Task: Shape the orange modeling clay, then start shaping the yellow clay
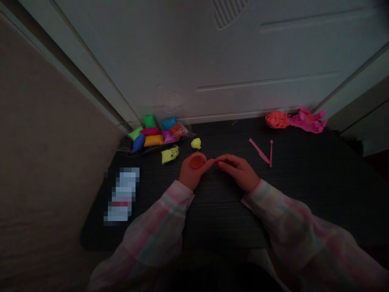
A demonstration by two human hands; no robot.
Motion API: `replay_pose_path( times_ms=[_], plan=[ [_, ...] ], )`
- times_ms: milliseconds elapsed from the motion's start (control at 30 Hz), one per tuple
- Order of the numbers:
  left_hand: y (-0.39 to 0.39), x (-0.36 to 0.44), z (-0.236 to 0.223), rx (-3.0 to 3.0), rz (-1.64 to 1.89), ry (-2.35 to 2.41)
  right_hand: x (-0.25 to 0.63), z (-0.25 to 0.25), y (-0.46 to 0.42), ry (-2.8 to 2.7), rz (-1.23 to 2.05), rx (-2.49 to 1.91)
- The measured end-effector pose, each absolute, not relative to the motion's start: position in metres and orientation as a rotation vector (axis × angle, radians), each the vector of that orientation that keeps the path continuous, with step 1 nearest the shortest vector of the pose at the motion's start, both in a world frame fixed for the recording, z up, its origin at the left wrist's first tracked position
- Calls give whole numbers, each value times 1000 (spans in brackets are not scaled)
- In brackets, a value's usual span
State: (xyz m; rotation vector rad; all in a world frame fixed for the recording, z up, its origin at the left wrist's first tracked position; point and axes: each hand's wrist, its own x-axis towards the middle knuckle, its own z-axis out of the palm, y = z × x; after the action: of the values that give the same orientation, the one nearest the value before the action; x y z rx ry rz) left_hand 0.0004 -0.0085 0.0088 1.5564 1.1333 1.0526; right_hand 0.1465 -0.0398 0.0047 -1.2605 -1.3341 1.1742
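Note:
An orange-red round piece of modelling clay, flattened and slightly hollow-looking, rests in my left hand, whose fingers curl round it. The left thumb points right and meets the fingertips of my right hand. That hand's thumb and fingers are pinched together; whatever is between them is too small to make out. Just beyond the left hand lie a small yellow clay lump and a crumpled yellow packet. Two pink modelling tools, a flat one and a thin one, lie right of my right hand.
A clear bag with several coloured clay packets lies at the back left of the dark table. A pixelated phone-like screen is at left. Orange and pink crumpled pieces sit at the back right, against a white door.

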Motion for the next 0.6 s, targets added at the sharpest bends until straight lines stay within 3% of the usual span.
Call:
replay_pose_path(
  times_ms=[167, 433, 600],
  plan=[
    [-12, 0, 11, 1810, 993, 1183, 147, 6, -43, -1391, 1044, -1222],
    [-16, 2, 2, 2054, 899, 1185, 139, 10, -52, -1812, 557, -1128],
    [-18, 1, 0, 2303, 812, 1276, 131, 8, -53, -1842, 474, -1193]
  ],
)
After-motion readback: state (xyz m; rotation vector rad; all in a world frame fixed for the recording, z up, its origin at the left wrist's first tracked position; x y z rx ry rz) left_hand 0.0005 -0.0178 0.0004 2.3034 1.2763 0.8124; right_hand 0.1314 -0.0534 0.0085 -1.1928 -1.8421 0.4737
